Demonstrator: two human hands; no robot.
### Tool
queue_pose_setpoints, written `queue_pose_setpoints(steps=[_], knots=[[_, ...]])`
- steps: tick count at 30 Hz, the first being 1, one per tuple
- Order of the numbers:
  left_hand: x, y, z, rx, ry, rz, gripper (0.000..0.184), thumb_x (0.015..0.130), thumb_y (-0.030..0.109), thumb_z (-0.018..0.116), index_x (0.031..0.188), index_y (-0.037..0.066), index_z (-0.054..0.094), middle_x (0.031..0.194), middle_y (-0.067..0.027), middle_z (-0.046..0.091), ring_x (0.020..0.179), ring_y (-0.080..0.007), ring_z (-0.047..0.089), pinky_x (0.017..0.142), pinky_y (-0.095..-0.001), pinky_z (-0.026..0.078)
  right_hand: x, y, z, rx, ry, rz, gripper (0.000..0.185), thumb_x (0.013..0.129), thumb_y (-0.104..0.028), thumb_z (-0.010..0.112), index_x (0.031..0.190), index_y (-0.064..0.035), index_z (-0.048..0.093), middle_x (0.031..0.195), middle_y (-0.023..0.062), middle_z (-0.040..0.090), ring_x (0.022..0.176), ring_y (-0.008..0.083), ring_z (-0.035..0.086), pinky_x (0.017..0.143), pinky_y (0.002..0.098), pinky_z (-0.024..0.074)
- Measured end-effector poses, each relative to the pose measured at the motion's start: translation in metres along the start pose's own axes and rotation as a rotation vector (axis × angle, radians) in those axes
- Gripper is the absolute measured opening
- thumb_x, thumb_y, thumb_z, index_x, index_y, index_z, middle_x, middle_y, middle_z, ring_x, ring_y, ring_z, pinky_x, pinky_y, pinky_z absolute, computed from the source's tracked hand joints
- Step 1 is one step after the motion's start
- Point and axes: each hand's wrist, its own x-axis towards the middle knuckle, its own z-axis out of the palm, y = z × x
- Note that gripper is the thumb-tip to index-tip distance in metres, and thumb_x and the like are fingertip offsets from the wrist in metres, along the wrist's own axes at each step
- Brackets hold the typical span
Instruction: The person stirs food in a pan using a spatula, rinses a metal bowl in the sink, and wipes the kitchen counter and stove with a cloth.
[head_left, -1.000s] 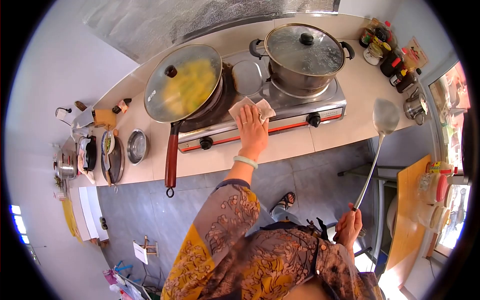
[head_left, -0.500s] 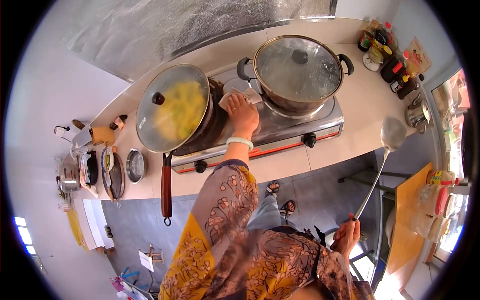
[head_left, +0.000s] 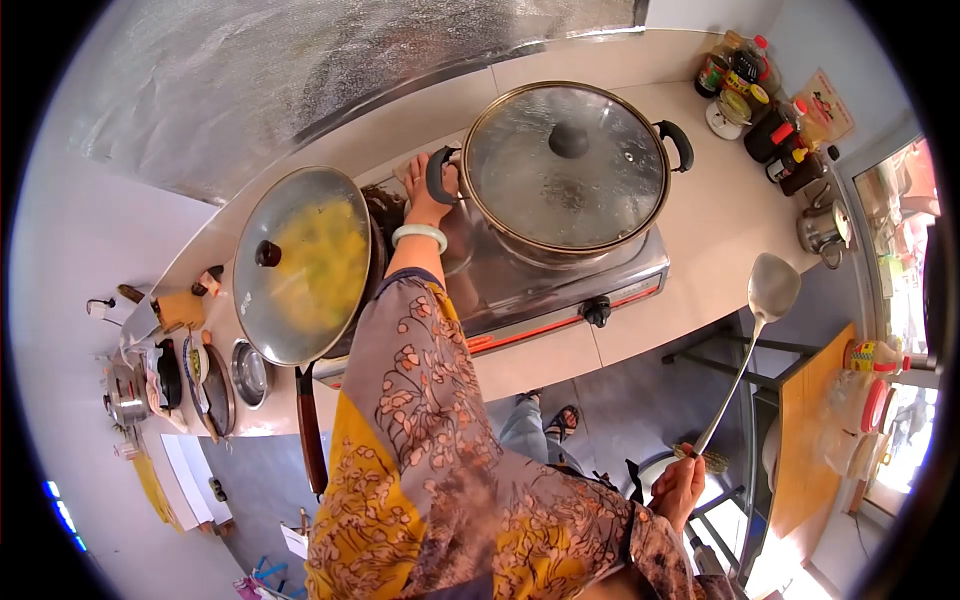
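Observation:
My left hand (head_left: pixel 432 190), with a pale bangle (head_left: pixel 420 234) at the wrist, reaches to the back of the gas stove (head_left: pixel 500 290). Its fingers are bent down over the cloth, which is hidden beneath them, beside the left handle of the large lidded pot (head_left: pixel 568 195). To the left, the frying pan (head_left: pixel 310 265) has a glass lid with yellow food under it. My right hand (head_left: pixel 676 490) is closed round the handle end of a metal spatula (head_left: pixel 773 288), held low at the right with its blade up, off the stove.
Sauce bottles (head_left: pixel 768 135) and a metal pot (head_left: pixel 824 228) stand at the counter's right end. A metal bowl (head_left: pixel 251 373) and a round board with a knife lie left of the pan. The pan's long handle (head_left: pixel 311 430) juts past the counter edge. A wooden shelf (head_left: pixel 805 440) stands at right.
My left hand has moved from the stove's front to its back, and the cloth has gone out of sight. The view has shifted closer to the stove. My right hand still holds the spatula.

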Motion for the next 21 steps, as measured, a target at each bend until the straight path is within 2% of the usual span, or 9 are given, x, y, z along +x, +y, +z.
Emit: queue_pose_setpoints(steps=[6, 11, 12, 15, 16, 21], knots=[[-0.028, 0.023, -0.009, -0.119, 0.083, 0.208, 0.049, 0.093, 0.033, 0.038, 0.138, 0.014, 0.04, 0.145, -0.0146, 0.033, 0.135, -0.0334, 0.028, 0.11, -0.0488, 0.017, 0.001, 0.008, -0.01, 0.029, -0.055, -0.003, 0.027, 0.098, -0.029, 0.048, 0.106, -0.0038, 0.053, 0.058, -0.0021, 0.044, 0.042, 0.007, 0.04, 0.036, 0.0208, 0.0313], [-0.095, 0.075, -0.042, -0.008, 0.087, 0.053, 0.051, 0.089, 0.026, 0.044, 0.137, 0.01, 0.041, 0.145, -0.0139, 0.034, 0.135, -0.0314, 0.029, 0.11, -0.0483, 0.02, -0.004, 0.006, -0.01, 0.02, -0.095, -0.003, 0.026, 0.098, -0.025, 0.048, 0.113, -0.0052, 0.053, 0.061, -0.001, 0.044, 0.042, 0.0066, 0.038, 0.036, 0.0212, 0.0292], [-0.109, 0.086, -0.056, 0.044, 0.011, 0.038, 0.052, 0.087, 0.025, 0.046, 0.136, 0.009, 0.041, 0.144, -0.0152, 0.033, 0.135, -0.0329, 0.028, 0.109, -0.0487, 0.022, -0.003, 0.009, -0.014, 0.035, -0.13, -0.002, 0.027, 0.097, -0.027, 0.049, 0.113, -0.0051, 0.053, 0.061, -0.0008, 0.044, 0.043, 0.0069, 0.038, 0.037, 0.0215, 0.0297], [-0.145, 0.091, -0.048, 0.044, 0.071, 0.052, 0.055, 0.088, 0.025, 0.042, 0.14, 0.009, 0.035, 0.149, -0.0172, 0.027, 0.137, -0.036, 0.024, 0.111, -0.0481, 0.021, -0.008, 0.004, -0.017, 0.031, -0.168, -0.009, 0.027, 0.098, -0.027, 0.046, 0.109, -0.0032, 0.052, 0.058, -0.0003, 0.046, 0.042, 0.008, 0.042, 0.037, 0.0217, 0.0347], [-0.156, 0.094, -0.05, 0.071, 0.027, 0.035, 0.058, 0.089, 0.026, 0.042, 0.142, 0.008, 0.029, 0.15, -0.0171, 0.024, 0.138, -0.0348, 0.022, 0.112, -0.0465, 0.018, -0.01, 0.002, -0.018, 0.012, -0.169, -0.009, 0.027, 0.098, -0.027, 0.046, 0.109, -0.0034, 0.052, 0.058, -0.0004, 0.046, 0.042, 0.008, 0.042, 0.037, 0.0216, 0.0348], [-0.212, 0.114, -0.05, 0.153, 0.039, 0.055, 0.06, 0.089, 0.026, 0.044, 0.141, 0.001, 0.029, 0.149, -0.0186, 0.025, 0.138, -0.0336, 0.023, 0.113, -0.0446, 0.018, -0.018, -0.001, -0.028, -0.059, -0.169, -0.006, 0.026, 0.098, -0.026, 0.044, 0.111, -0.004, 0.051, 0.059, -0.0009, 0.046, 0.043, 0.0077, 0.042, 0.038, 0.0204, 0.0345]])
